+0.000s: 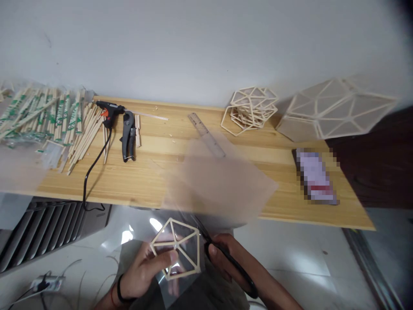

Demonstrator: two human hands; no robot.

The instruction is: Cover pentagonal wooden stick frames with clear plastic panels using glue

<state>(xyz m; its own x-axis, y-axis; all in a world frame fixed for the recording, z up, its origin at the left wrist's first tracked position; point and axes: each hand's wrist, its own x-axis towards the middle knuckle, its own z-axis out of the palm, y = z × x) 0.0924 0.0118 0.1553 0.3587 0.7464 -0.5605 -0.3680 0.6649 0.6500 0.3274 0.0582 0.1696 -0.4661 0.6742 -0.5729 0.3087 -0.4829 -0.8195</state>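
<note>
My left hand [137, 273] grips a pentagon frame of thin wooden sticks [176, 245], its thumb pressed near the hub where the spokes meet. A clear plastic sheet [167, 290] lies against the frame and reaches beyond its edges. In my right hand [222, 254] are black-handled scissors [207, 237], fingers through the handles. Their blades point up and left, close beside the frame's right edge; whether plastic sits between them I cannot tell. Just beyond, a translucent sheet [222, 185] lies over the table's front edge.
The wooden table [155, 181] holds a glue gun [111, 113], a cutter tool [128, 135], a ruler [206, 134], loose sticks [85, 142] and wrapped chopsticks [60, 114]. Stacked stick frames [253, 112], a larger covered frame structure [335, 110] and a blurred-out phone-like object [314, 176] are at right.
</note>
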